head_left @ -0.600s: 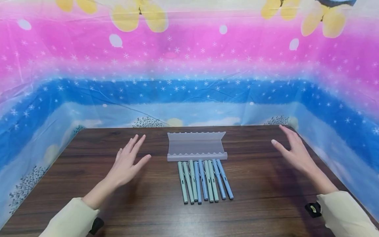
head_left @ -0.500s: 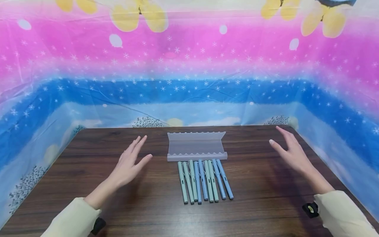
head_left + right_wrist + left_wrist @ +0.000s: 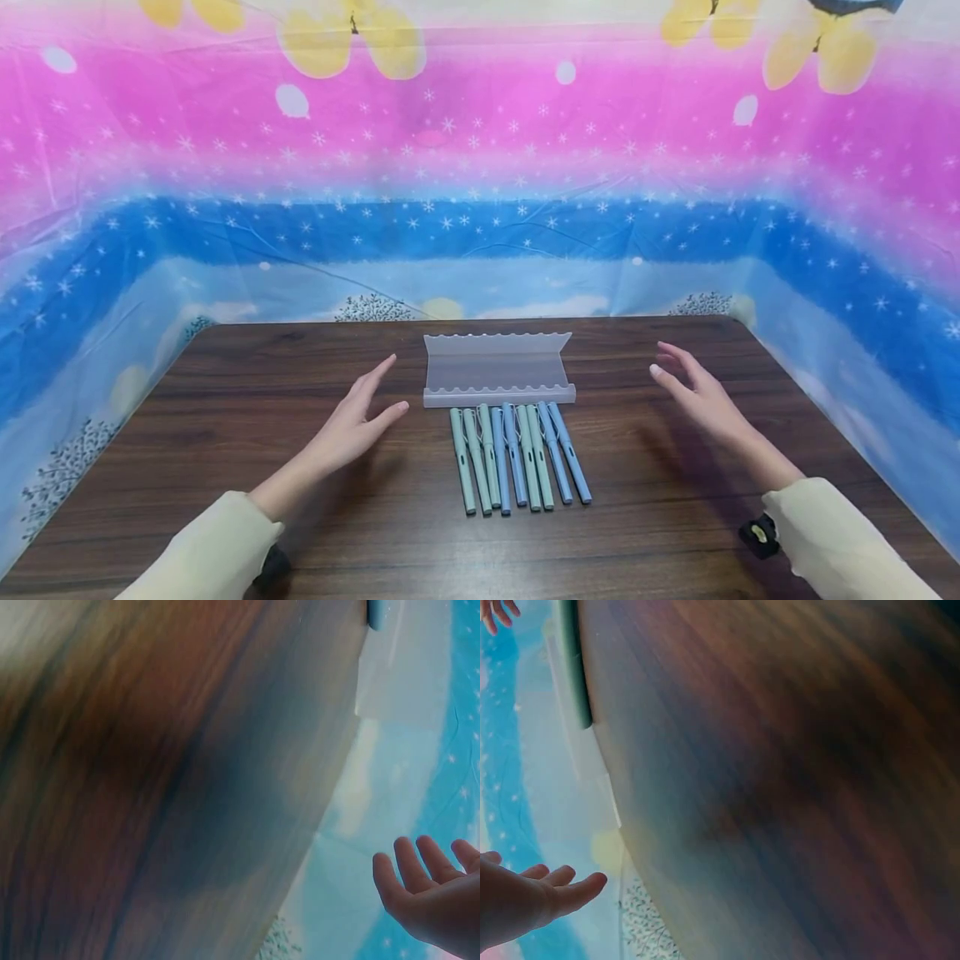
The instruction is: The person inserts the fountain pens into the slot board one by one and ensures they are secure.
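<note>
My left hand (image 3: pixel 348 429) hovers over the table, left of the pens, its fingers extended and its thumb apart; it holds nothing. On the other side my right hand (image 3: pixel 702 402) is also raised with loosely spread fingers and nothing in it. Between them several pens lie side by side in a row, some green (image 3: pixel 462 461) and some blue (image 3: pixel 568 454), with clips toward the far end. Right behind the pens stands a translucent pen rack (image 3: pixel 495 371) with scalloped edges. In the left wrist view a green pen (image 3: pixel 574 667) shows at the top.
A dark wood-grain table (image 3: pixel 360 533) carries everything. Behind it and along both sides hangs a printed cloth (image 3: pixel 480 167) in pink and blue. Black straps with small devices (image 3: pixel 759 535) sit at both cuffs.
Both hands have moved inward, the left to the right and the right to the left, closer to the rack and pens. The pens and rack stay in place.
</note>
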Demonstrator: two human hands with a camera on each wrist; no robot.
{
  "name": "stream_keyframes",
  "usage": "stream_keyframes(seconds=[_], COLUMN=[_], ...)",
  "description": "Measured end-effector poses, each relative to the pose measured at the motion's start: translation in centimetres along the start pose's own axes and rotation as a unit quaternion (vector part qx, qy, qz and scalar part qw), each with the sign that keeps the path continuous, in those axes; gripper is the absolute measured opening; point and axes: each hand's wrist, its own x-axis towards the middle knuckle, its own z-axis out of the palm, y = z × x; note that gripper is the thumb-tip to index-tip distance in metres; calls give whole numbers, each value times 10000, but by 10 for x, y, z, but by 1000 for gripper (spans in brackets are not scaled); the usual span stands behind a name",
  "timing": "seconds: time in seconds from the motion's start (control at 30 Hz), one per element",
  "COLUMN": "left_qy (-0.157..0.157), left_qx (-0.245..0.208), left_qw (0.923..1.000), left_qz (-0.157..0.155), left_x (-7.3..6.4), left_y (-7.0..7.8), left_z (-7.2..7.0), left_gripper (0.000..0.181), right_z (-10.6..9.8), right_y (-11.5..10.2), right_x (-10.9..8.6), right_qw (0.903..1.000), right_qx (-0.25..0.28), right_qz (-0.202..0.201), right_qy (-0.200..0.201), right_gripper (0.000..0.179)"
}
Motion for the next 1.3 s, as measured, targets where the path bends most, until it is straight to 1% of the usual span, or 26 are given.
stream_keyframes(seconds=[0.03,0.2,0.3,0.47,0.67,0.87,1.03,1.1,1.3], left_qy=[-28,-85,-112,-164,-51,65,132,151,211], left_qx=[-35,-141,-129,-87,43,159,171,198,194], left_qw=[10000,9999,9998,9998,9998,9995,9997,9997,9996], left_qz=[-17,0,37,60,169,252,133,77,-54], left_x=[1,7,11,18,27,36,44,46,53], left_y=[0,0,0,2,0,-3,-5,-6,-7], left_z=[1,7,10,14,17,19,21,22,25], left_gripper=[66,66,65,65,66,68,70,70,72], right_z=[2,15,23,34,46,58,68,72,82], right_y=[-4,-5,-5,-5,-12,-18,-22,-23,-24], right_x=[0,2,4,8,9,11,14,14,17], right_qw=[10000,9994,9978,9934,9909,9884,9860,9853,9846], right_qx=[44,211,501,865,877,873,936,948,858], right_qz=[36,110,127,310,469,488,423,303,239], right_qy=[-68,-255,-419,-693,-907,-1146,-1315,-1388,-1506], right_gripper=[62,61,61,61,61,57,54,54,50])
